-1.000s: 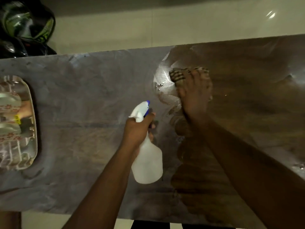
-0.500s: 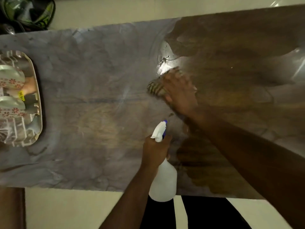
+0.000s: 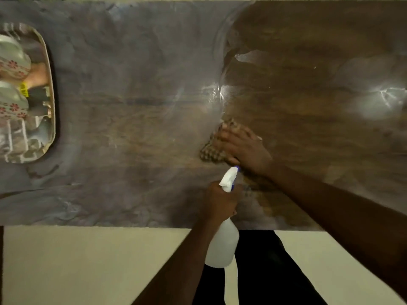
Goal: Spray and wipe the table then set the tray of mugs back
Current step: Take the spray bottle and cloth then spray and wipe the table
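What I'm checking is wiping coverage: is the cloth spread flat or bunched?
Bunched: the checked cloth sits crumpled in a lump under the right hand, which presses it onto the table.

Oval shiny metal tray: left part cut by frame edge. White mugs with red flower print on it: cut likewise, count unclear. Yellow label among them: print too small to read. Brown checked cloth: mostly covered by right hand, fingers blurred. Translucent white plastic spray bottle: neck and trigger hidden inside left hand. Grey-brown stone-look table: left and right ends run out of frame.
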The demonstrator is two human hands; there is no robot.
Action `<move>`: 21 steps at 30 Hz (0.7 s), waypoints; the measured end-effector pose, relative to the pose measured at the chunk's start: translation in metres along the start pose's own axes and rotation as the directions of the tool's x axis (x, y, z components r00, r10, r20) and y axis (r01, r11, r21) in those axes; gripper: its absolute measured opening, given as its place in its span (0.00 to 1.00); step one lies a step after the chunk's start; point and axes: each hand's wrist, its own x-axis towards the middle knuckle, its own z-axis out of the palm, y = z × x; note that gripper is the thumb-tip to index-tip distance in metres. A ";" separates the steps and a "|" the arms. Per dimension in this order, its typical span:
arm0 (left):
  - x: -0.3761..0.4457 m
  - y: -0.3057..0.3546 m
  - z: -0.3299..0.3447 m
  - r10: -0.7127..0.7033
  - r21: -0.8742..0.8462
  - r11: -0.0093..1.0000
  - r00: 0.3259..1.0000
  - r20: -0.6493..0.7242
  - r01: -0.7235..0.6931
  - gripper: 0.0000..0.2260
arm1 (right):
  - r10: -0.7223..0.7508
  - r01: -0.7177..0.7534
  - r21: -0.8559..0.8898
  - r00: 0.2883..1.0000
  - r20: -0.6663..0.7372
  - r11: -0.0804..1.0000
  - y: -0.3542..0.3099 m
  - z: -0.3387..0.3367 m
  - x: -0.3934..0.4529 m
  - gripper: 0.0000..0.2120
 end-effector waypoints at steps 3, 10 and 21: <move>-0.012 -0.015 0.001 -0.043 0.015 0.999 0.998 0.049 0.043 0.12 | -0.106 0.108 -0.011 0.991 0.085 0.994 0.036 -0.004 -0.038 0.25; -0.028 -0.039 0.001 -0.004 0.027 1.000 1.000 -0.001 0.004 0.12 | 0.321 -0.306 0.123 0.937 -0.137 0.944 -0.032 0.005 -0.012 0.23; -0.048 -0.076 0.006 -0.014 -0.089 0.996 0.998 -0.053 0.009 0.15 | 0.609 -0.590 0.155 0.779 -0.149 0.793 -0.078 0.020 -0.087 0.25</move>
